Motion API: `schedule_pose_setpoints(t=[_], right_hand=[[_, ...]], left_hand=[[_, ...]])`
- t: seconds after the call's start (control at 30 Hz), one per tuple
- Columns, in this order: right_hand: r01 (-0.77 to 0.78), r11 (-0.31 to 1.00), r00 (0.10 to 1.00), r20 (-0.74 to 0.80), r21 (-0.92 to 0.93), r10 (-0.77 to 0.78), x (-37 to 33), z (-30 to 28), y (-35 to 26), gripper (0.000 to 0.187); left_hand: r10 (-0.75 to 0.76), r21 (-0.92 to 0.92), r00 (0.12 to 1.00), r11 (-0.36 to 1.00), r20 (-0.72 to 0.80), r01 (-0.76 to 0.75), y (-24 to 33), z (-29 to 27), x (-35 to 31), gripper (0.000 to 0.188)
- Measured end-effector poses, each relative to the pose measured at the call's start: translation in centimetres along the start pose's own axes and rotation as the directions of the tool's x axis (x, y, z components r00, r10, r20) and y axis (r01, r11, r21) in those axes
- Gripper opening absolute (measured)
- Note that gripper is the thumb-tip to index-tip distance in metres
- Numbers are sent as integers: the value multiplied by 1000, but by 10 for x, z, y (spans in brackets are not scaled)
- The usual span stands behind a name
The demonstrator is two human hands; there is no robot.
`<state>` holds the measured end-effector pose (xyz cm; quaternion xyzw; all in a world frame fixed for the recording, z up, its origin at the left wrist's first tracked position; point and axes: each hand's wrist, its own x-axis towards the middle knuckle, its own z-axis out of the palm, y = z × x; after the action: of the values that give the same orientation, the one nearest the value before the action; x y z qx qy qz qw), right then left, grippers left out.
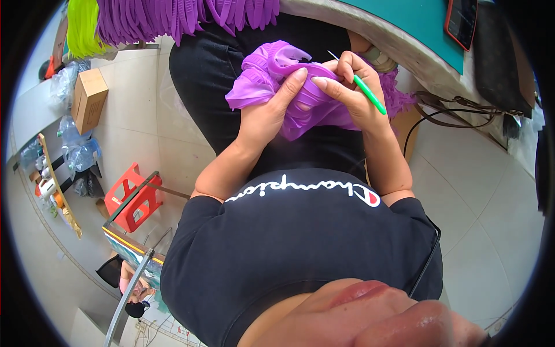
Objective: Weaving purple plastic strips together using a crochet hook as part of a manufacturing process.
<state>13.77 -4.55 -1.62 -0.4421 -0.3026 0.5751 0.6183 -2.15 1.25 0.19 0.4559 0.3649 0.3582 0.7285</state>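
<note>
A crumpled purple rubbery piece [257, 81], soft and glossy with ridged folds, is bunched between my hands above my lap. My left hand [267, 118] is closed on it, the thumb pressing its raised rim. In my right hand [361, 101] is a thin tool with a bright green handle [369, 94]; its fine pointed metal tip sticks out past the curled index finger. The right thumb also presses the rim of the purple piece, close to the left thumb. Folds and fingers hide the undersides of both grips. A fringed purple part [399, 95] hangs beyond my right wrist.
Purple ribbed strips [156, 20] and lime-green strips [84, 29] hang at the far left. A teal-topped table [393, 23] bears a phone [461, 24]; a dark bag [504, 52] is beside it. Leftward are a cardboard box [88, 103], a red stool [134, 202] and another person [136, 289].
</note>
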Motion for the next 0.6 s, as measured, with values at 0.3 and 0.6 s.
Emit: schedule_pose_setpoints(t=[0.3, 0.6], right_hand=[[168, 786, 959, -86, -595, -271, -6, 15, -2, 35], [127, 888, 990, -5, -443, -144, -4, -9, -9, 35]], left_hand=[[134, 186, 991, 974, -15, -129, -7, 1, 0, 17], [35, 78, 999, 996, -33, -33, -5, -1, 0, 19]])
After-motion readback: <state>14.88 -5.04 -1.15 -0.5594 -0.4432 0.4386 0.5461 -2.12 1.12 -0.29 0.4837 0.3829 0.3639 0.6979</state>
